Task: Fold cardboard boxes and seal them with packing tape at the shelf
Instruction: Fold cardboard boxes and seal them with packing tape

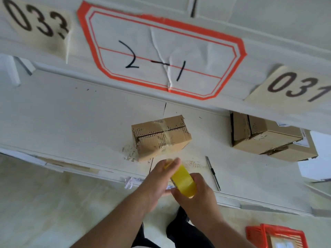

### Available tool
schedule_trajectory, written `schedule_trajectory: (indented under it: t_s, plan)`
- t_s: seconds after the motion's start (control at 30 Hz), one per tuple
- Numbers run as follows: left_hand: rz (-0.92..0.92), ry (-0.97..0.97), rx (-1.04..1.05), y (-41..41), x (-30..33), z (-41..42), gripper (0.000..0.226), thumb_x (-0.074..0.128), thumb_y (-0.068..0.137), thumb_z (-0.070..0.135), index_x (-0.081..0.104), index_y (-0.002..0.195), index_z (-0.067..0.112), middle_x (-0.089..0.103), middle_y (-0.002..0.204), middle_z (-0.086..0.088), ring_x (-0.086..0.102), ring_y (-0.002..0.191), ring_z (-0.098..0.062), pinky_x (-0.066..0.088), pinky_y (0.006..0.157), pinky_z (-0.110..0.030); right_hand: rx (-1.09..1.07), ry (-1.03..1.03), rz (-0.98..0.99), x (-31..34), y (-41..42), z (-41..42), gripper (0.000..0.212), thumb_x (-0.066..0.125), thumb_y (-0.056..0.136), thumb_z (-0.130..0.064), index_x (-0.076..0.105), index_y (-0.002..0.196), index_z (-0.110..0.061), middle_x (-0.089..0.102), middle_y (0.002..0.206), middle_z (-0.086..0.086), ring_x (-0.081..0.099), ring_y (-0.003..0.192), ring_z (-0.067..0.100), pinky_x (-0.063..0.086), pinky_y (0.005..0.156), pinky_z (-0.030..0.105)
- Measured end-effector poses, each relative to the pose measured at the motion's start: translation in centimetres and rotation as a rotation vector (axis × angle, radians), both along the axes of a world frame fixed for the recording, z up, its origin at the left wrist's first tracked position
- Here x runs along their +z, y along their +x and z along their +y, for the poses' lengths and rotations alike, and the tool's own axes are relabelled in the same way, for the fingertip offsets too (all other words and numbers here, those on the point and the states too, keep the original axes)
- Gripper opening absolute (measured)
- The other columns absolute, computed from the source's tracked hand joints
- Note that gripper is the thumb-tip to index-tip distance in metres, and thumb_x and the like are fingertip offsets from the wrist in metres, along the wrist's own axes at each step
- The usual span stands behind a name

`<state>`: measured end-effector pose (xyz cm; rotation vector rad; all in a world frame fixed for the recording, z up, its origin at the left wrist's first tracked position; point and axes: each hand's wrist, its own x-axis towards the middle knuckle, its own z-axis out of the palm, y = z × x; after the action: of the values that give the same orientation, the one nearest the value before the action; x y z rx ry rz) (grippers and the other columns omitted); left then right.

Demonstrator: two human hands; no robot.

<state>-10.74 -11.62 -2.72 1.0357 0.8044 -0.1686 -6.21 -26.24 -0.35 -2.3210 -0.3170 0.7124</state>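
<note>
Below centre of frame, both hands grip tape roll (183, 181): left hand (157, 181) fingers pinching top, right hand (195, 194) wrapped around; box (159, 138) just above.

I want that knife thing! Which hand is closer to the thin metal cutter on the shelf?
Right. The right hand sits just left of the thin metal utility knife; the left hand is farther left, past the yellow tape roll.

A small cardboard box (161, 136) sits mid-shelf (71, 113). Stacked boxes (268, 136) stand to its right, a utility knife (213, 173) lies between, and a basket (277, 235) rests on the floor below.
</note>
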Motion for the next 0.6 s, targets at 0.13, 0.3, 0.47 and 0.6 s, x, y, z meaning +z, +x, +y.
schedule_trajectory:
  t_s: [0.13,0.3,0.47,0.6]
  plan:
    - [0.092,0.138,0.06,1.1,-1.9,-0.5,0.049,0.075,0.082,0.063,0.064,0.119,0.033,0.069,0.119,0.0,0.069,0.104,-0.015,0.061,0.076,-0.038,-0.014,-0.013,0.102,-2.2,0.3,0.6,0.037,0.084,0.08,-0.046,0.056,0.098,-0.032,0.069,0.081,-0.005,0.063,0.067,0.004,0.045,0.054,0.017]
    - [0.137,0.96,-0.004,1.0,-2.8,0.1,0.046,0.064,0.094,0.058,0.06,0.123,0.023,0.063,0.119,0.004,0.062,0.103,-0.013,0.048,0.078,-0.026,0.034,-0.083,0.117,-3.8,1.8,0.9,0.034,0.079,0.084,-0.044,0.054,0.1,-0.028,0.066,0.085,-0.004,0.059,0.067,0.011,0.043,0.055,0.023]
    - [0.024,1.751,-0.618,4.5,-1.4,8.4,0.115,0.072,0.076,0.071,0.009,0.163,0.028,0.005,0.17,-0.014,0.013,0.156,-0.038,0.021,0.122,-0.066,0.095,-0.115,0.129,-4.4,3.2,0.8,0.032,0.077,0.086,-0.042,0.052,0.101,-0.028,0.063,0.088,-0.004,0.057,0.069,0.012,0.043,0.054,0.023]
    - [0.235,1.536,-0.955,7.1,-1.1,12.8,0.128,0.071,0.071,0.079,-0.021,0.154,0.051,-0.014,0.171,0.0,0.005,0.156,-0.035,0.032,0.117,-0.063,0.114,-0.126,0.135,-4.3,3.9,0.8,0.032,0.076,0.085,-0.043,0.051,0.101,-0.031,0.063,0.089,-0.006,0.057,0.069,0.01,0.044,0.053,0.021]
